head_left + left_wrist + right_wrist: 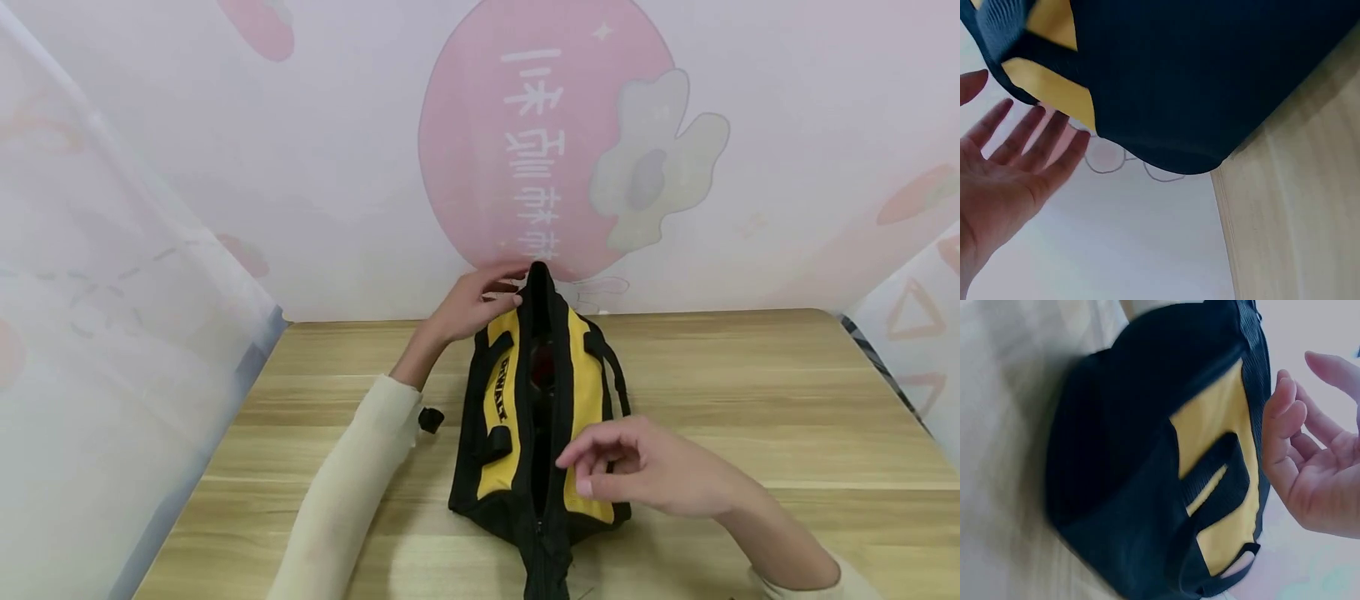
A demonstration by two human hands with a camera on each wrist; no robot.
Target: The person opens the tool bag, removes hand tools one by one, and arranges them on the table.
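A black and yellow tool bag [581,392] lettered DEWALT stands on the table, its long top zipper undone. Inside the slot, a dark reddish item [543,367] shows, mostly hidden by the bag's sides. My left hand [474,307] is at the far end of the opening, fingertips right at its edge; in the left wrist view its fingers [1041,144] are extended and spread. Over the near right side hovers my right hand [652,467], its fingers loosely bent and nothing in them. The right wrist view has this hand [1322,462] beside the zipper edge.
The wooden table [750,383] extends on both sides of the bag. A printed white and pink backdrop [337,167] rises behind its far edge. A small black object [431,419] appears beside the left sleeve. The bag's zipper end tab [546,567] points toward me.
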